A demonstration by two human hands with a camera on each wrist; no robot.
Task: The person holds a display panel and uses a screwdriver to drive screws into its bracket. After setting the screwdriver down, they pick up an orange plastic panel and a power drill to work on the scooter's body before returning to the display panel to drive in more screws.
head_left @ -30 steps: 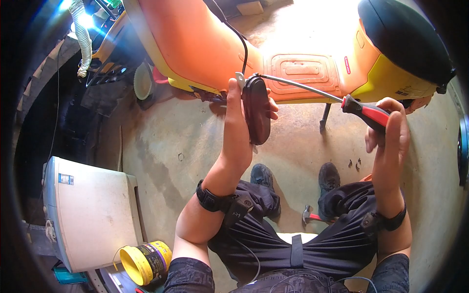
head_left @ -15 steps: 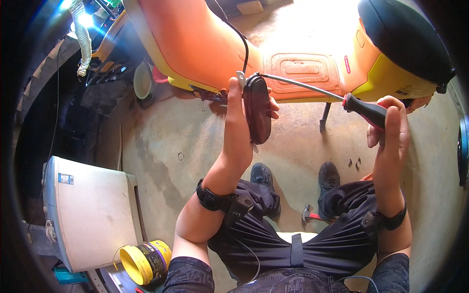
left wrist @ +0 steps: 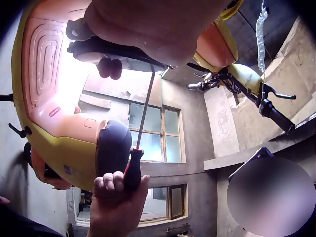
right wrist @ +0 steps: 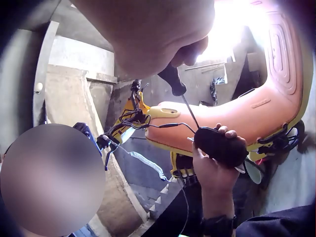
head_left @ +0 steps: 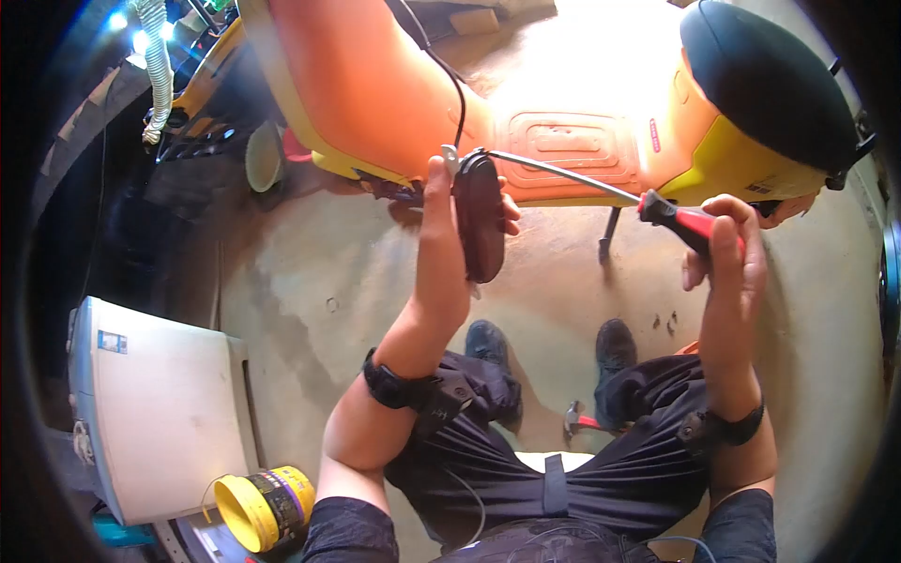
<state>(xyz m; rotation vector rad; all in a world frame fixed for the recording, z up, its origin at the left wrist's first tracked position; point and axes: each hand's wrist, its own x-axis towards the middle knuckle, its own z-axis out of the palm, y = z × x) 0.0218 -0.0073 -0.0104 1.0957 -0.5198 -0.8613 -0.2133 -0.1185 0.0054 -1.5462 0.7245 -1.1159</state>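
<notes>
Change: screwdriver (head_left: 662, 212) has rolled on its axis. Half a second ago the dark side of its handle faced up, now the red side shows again. Tip is at the same spot, top end of the dark oval case (head_left: 480, 223). Whole head view slid a bit left too, scooter (head_left: 526, 141) included, so likely just head motion.

Read: looks like a turning stroke on a fastener there. Tightening or loosening, can't tell; the fastener is too small to see, and no visible gap opening.

Hands: right hand (head_left: 737, 246) grasps the handle, fingers wrapped round it. Left hand (head_left: 441, 239) grips the case, thumb one side, fingertips the other, held up between the person and the scooter. Cable (head_left: 462, 108) comes down to the case's top, just beyond the left hand; metal tab (head_left: 450, 157) by the left thumb.

Writing: nothing legible. Red label (head_left: 656, 134) on the scooter beyond the right hand, too small. Decal (head_left: 758, 185) just past the right hand, same. Sticker (head_left: 113, 342) on the white box (head_left: 164, 413), out left of the left hand, unreadable. Bucket (head_left: 267, 507) near the left elbow has print, also unreadable.
</notes>
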